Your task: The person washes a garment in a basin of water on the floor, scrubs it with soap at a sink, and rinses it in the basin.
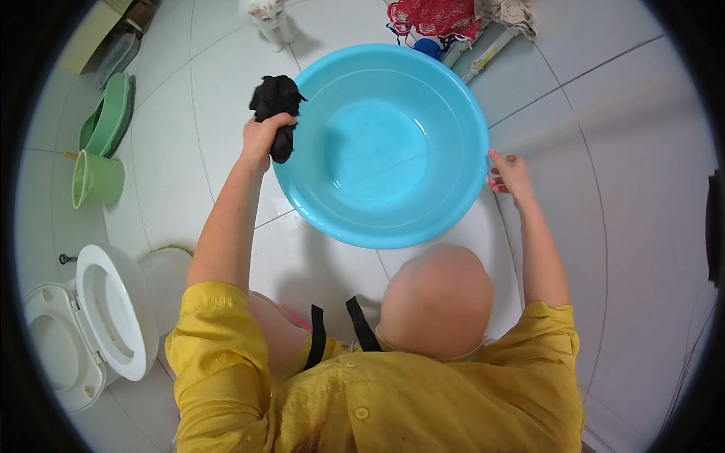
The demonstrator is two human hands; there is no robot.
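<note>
A large, round, light-blue plastic basin [379, 232] sits in front of me on the tiled floor. Its bottom looks wet, with glints of light. My left hand [263, 136] grips a bunched black cloth [277, 96] at the basin's left rim; the thumb lies over the cloth, and the other fingers are mostly hidden. On the opposite side, my right hand [512, 175] is beside the outer rim, fingers apart. One fingertip appears to touch the rim there.
A white cat [269, 20] stands beyond the basin. Red netting [433, 17] and a pale cloth [510, 14] lie at the far right. Along the left are a toilet [133, 317], a green bucket [102, 178] and a green plastic basin [110, 116].
</note>
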